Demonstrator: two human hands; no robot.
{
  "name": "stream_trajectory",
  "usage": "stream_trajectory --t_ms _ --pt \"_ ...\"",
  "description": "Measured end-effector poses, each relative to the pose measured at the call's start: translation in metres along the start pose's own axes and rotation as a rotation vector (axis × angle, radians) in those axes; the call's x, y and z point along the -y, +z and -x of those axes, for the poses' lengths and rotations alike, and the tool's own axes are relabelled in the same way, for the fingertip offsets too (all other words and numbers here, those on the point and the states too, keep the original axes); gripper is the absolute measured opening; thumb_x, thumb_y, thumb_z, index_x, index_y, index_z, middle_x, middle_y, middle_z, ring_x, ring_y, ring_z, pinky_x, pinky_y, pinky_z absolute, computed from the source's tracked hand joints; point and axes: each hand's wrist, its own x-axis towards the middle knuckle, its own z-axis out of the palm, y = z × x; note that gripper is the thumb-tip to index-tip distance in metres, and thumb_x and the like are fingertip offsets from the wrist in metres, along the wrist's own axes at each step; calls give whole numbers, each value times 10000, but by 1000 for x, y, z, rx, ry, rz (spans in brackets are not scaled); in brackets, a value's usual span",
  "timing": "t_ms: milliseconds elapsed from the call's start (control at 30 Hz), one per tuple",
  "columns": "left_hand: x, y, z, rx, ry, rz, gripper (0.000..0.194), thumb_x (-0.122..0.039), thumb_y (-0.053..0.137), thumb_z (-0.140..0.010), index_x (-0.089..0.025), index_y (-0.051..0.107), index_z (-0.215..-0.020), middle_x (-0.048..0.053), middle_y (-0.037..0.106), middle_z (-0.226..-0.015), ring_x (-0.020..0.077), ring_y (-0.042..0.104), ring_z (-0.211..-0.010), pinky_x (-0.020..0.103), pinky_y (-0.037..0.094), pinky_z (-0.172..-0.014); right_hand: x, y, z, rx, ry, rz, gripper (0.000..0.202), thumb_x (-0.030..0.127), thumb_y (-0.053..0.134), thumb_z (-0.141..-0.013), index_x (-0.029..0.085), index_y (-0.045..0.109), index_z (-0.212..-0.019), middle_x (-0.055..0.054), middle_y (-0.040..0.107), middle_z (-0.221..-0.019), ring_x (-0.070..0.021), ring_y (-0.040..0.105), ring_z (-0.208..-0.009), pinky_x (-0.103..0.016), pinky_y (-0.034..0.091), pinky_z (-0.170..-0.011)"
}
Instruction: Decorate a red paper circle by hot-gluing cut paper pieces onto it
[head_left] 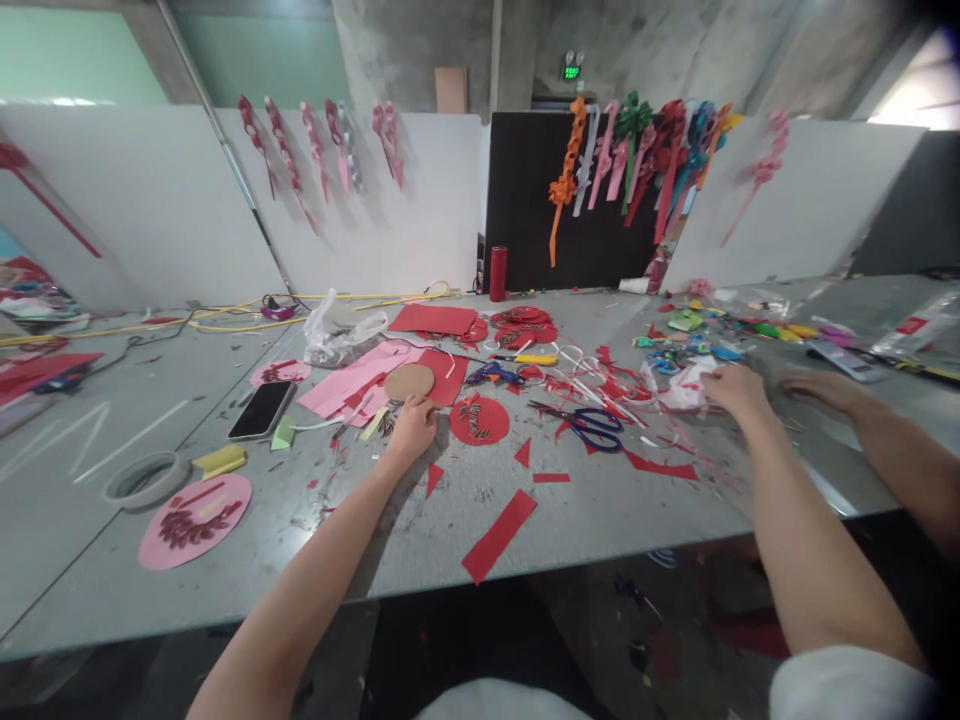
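My left hand (414, 428) is at the near edge of a round brown disc (409, 382), its fingers bent together; whatever they may pinch is hidden. Small dark pieces (388, 422) lie beside those fingers. To the right is a red paper circle (491, 420) with dark strips on it. My right hand (736, 388) reaches across the table, fingers closed on a crumpled white piece with pinkish marks (686, 386). Blue-handled scissors (596, 430) lie with blades apart between my hands, near a blue glue gun (495, 374) and a yellow-handled tool (534, 359).
Another person's hand (821, 390) is just right of mine. A phone (262, 410), tape roll (146, 480) and pink decorated circle (196, 522) lie left. Red paper scraps (500, 535) litter the front. A red can (498, 273) stands behind; colourful ribbons (634, 120) hang on the partition.
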Motion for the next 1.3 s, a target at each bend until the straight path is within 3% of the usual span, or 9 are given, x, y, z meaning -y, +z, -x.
stream_trajectory --t_ms 133,300,433,567,800,900,1033,1167,1300 --pt "-3 -2 0 15 -24 9 323 -65 487 -908 -158 780 -1005 122 724 -1072 274 594 -1138 399 496 -1017 36 -20 -7 120 -68 -238 191 266 671 -952 112 782 -927 -202 766 -897 -186 584 -706 -334 386 -706" --pt "-6 -4 1 22 -46 -7 318 -68 493 -897 -163 784 -988 126 724 -1058 280 599 -1110 402 497 -1006 92 -31 2 315 -250 -256 229 268 645 -944 115 736 -799 -179 745 -833 -184 563 -720 -351 370 -746" --pt "-8 -4 1 16 -49 -23 323 -49 493 -884 -155 782 -983 126 721 -1023 278 594 -1078 396 499 -982 130 -29 8 -4 -282 -332 278 256 515 -1008 76 728 -995 -213 758 -978 -197 615 -830 -323 399 -801" --pt "-9 -4 1 17 -51 -21 320 -46 489 -889 -156 776 -979 120 720 -1022 274 592 -1077 391 496 -985 151 -33 6 63 -243 -276 163 228 576 -962 135 675 -872 -221 736 -957 -232 603 -863 -353 387 -805" --pt "-9 -8 2 -26 -26 -19 301 -27 495 -866 -150 752 -965 120 710 -1012 279 593 -1055 405 504 -964 165 -65 14 -526 -320 -632 184 182 476 -1003 282 483 -849 -200 641 -1119 -216 506 -1046 -361 390 -939" --pt "-25 -25 -6 -100 -16 -9 314 -35 501 -865 -150 738 -1036 124 703 -1040 286 592 -1075 431 500 -982 183 -84 48 -294 -345 -813 192 257 569 -957 264 489 -782 -60 594 -852 -176 512 -824 -329 408 -797" --pt "-87 -75 -13 -145 26 193 265 -232 523 -994 -185 705 -1179 131 690 -1185 274 599 -1141 441 498 -1015 205 -112 131 425 -488 -1119 361 497 625 -962 219 552 -744 28 480 -660 -131 417 -594 -284 306 -558" --pt "-174 -121 19 350 93 612 440 -516 516 -1039 -214 638 -1335 116 690 -1281 250 642 -1109 376 526 -950 219 -132 212 932 -551 -1243 397 536 659 -964 203 544 -780 23 523 -709 -112 440 -606 -247 308 -543" --pt "-224 -124 74 537 -155 854 554 -581 781 -856 -175 646 -1208 48 682 -986 169 613 -816 245 480 -683 228 -139 251 963 -457 -1310 426 562 677 -965 203 530 -787 31 510 -699 -100 429 -599 -224 328 -534"
